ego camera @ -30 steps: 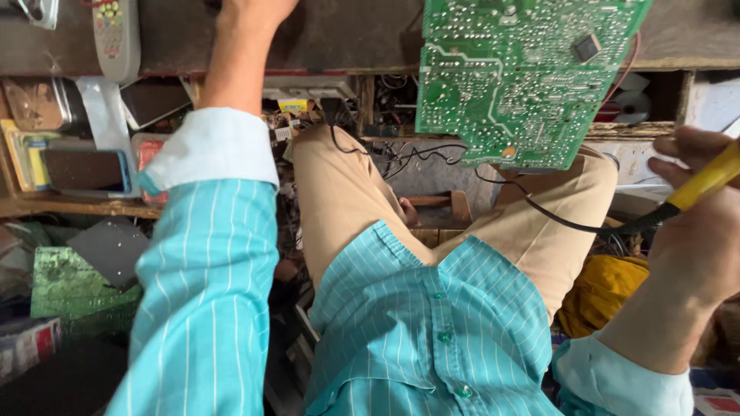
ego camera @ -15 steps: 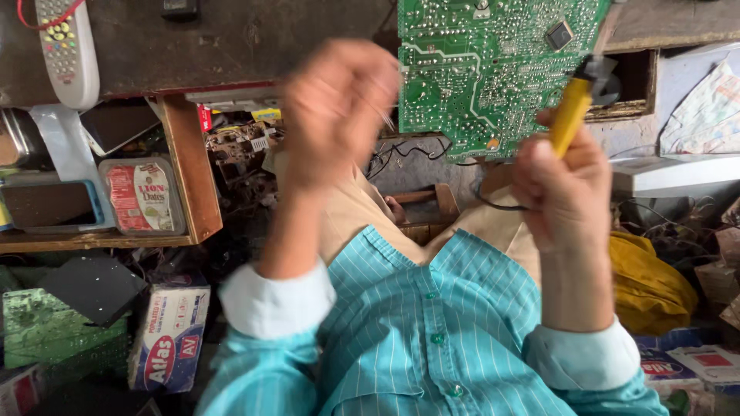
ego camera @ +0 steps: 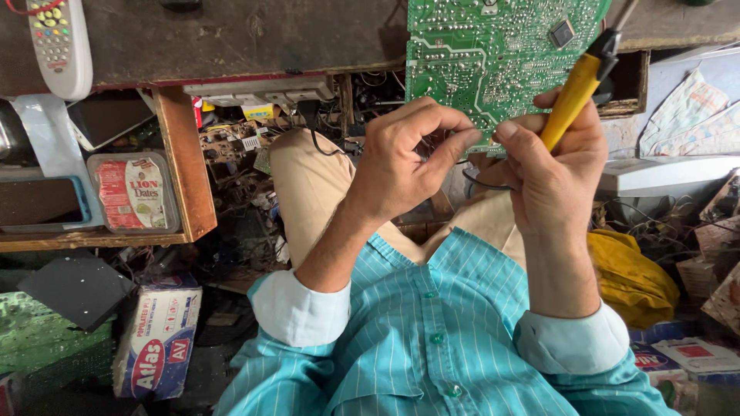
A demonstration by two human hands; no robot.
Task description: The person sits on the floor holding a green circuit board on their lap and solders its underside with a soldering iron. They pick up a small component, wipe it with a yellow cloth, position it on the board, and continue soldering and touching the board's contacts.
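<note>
Yellow soldering iron (ego camera: 574,96) in right hand (ego camera: 551,166)

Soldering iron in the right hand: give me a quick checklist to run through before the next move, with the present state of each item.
1. Soldering iron gripped firmly in the right hand: ok.
2. Iron tip visible and its condition known: cannot tell, the tip runs out of the top of the picture.
3. Left hand pinching something against the right fingertips: cannot tell what, it is too small to see.
4. Green circuit board lying on the bench edge, solder side up: ok.
5. Black cord off the hands: ok, it trails over the lap.
6. Both hands apart from the board: ok.
</note>
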